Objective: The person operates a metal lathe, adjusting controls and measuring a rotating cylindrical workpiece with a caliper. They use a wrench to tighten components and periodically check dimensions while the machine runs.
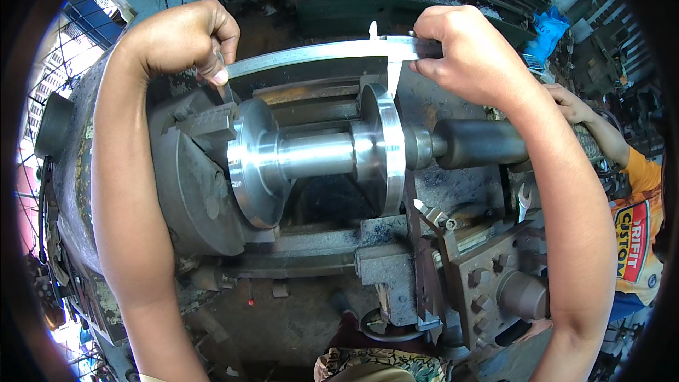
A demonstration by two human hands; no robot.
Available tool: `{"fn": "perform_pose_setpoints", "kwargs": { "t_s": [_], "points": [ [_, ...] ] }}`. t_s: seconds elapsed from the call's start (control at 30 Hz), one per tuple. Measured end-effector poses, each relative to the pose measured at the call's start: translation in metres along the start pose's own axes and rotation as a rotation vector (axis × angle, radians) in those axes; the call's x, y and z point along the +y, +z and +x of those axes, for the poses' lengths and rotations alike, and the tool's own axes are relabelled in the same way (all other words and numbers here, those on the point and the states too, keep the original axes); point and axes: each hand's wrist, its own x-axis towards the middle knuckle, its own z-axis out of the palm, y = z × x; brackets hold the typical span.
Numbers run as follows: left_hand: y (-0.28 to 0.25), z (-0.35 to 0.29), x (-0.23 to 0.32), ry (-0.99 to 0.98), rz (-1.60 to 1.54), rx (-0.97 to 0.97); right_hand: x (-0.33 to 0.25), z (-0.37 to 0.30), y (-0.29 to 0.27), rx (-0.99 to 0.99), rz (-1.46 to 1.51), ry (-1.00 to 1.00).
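A long vernier caliper (304, 57) spans above a shiny metal spool (315, 155) with a flange at each end. My left hand (187, 39) pinches the caliper's left end, near the jaw by the left flange. Wrapped round the caliper's right end is my right hand (463, 53). The right jaw (393, 78) points down beside the right flange (390, 148); whether it touches the metal I cannot tell. The spool sits in the lathe chuck (198, 191) on the left, with the tailstock (481, 143) at its right end.
A tool post (488, 276) with bolts and a cutting tool stands at the lower right, near a wrench (524, 201). Another person in an orange shirt (642, 170) is at the right, one arm reaching towards the machine. A green machine (339, 0) and a blue bag (548, 35) are behind.
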Motion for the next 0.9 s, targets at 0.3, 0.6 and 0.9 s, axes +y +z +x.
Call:
{"fn": "perform_pose_setpoints", "kwargs": {
  "t_s": [0.3, 0.6, 0.9],
  "points": [
    [0.0001, -0.0021, 0.0006, 0.008, -0.049, 0.039, -0.0025, -0.0016, -0.0004, 0.0, 0.073, 0.06],
    [-0.0031, -0.0038, 0.0036, 0.037, 0.044, 0.033, -0.0049, -0.0024, -0.0045, 0.006, 0.053, 0.055],
    [-0.0031, -0.0052, 0.007, 0.035, 0.065, 0.04, -0.0048, -0.0025, -0.0052, -0.007, 0.065, 0.067]
  ]
}}
